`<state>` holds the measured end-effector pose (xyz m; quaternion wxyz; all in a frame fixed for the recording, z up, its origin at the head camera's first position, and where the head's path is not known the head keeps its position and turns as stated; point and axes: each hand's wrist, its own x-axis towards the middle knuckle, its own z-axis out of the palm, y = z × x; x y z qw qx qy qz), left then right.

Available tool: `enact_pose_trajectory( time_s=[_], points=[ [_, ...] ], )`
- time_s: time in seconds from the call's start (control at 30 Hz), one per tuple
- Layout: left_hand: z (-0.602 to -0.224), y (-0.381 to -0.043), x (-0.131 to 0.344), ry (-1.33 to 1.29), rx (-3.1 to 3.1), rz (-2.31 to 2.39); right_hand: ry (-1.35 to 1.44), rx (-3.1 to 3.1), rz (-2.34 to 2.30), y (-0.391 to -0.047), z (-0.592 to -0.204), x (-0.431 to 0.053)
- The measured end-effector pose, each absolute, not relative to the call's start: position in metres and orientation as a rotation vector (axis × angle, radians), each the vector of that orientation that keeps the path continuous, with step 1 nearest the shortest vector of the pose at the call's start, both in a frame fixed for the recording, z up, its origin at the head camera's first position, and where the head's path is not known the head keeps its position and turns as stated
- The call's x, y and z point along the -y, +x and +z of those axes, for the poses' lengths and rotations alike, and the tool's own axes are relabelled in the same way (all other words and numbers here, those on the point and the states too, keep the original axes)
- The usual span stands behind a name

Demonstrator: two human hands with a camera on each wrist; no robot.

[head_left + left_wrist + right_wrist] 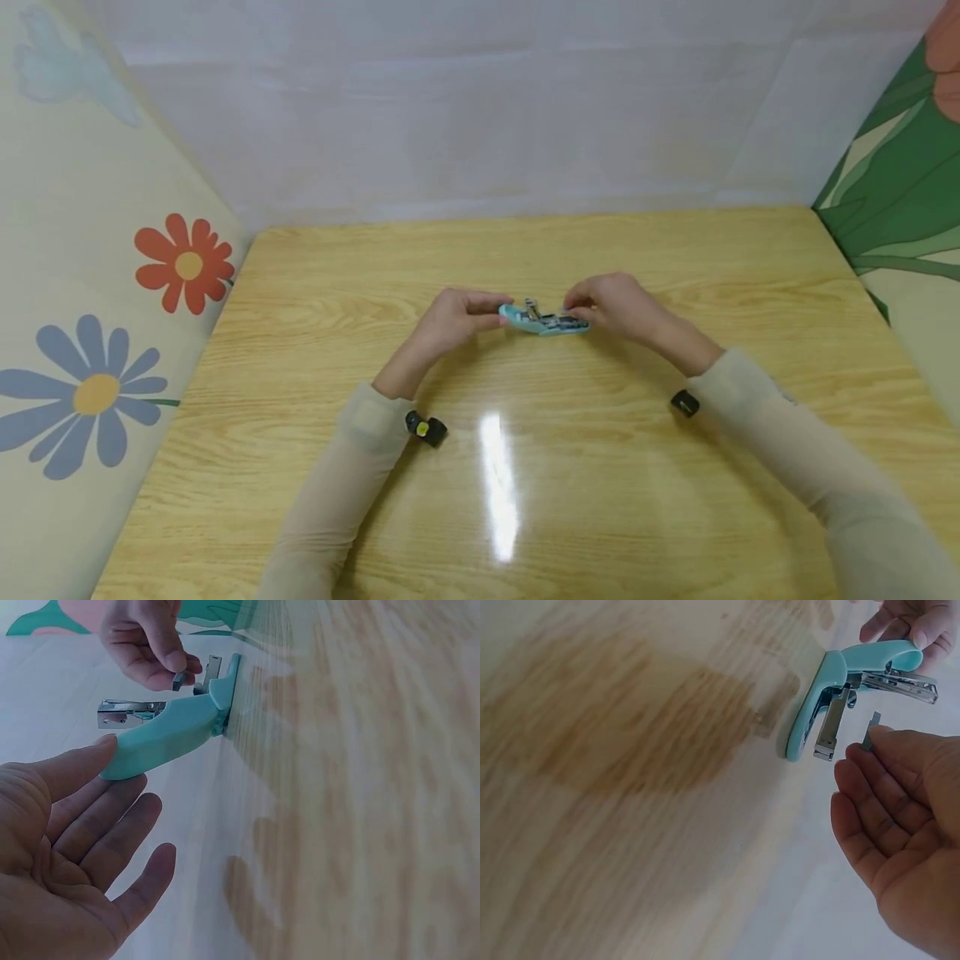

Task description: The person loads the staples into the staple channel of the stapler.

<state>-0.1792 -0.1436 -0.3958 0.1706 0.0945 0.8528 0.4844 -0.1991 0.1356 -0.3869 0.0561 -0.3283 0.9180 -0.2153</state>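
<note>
The turquoise stapler [169,729] is in front of me, over the middle of the table's width, unfolded so that its two turquoise halves spread wide at the hinge. I hold one end raised above the wood; the far half slants down to the tabletop, though I cannot tell how much of it rests there. Two bright metal arms stand out from it: one beside the half in my grip [904,686], the other jutting out near the hinge [832,727].

My left hand [453,321] pinches the stapler's raised end, thumb on one side and fingertips on the other, with the remaining fingers spread loosely beneath.

Between the thumb and forefinger of my right hand [618,307] I pinch a short grey strip of staples [871,729]. It sticks out past my fingertips, near the metal arms and apart from them. My other right fingers bend softly toward the palm.

Both my wrists come out of beige sleeves [787,433], with a small black device [426,429] at the left cuff and another [685,404] at the right. Beneath is the wood-grain table [600,500], a streak of light shining on it. A white sheet [525,108] closes off the back. On the panel to my left are a red flower [188,266] and a blue flower [96,393]; large green leaves [915,175] cover much of the panel on my right.
</note>
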Motion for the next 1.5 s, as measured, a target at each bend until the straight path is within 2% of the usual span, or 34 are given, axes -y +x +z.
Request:
enact_pose_trajectory(
  time_s=[1.5],
  points=[
    [-0.3962,-0.1754,0.1411,0.282,-2.451,1.407,-1.012,-2.851,-0.465,-0.1922,-0.3964,-0.1346]
  ],
)
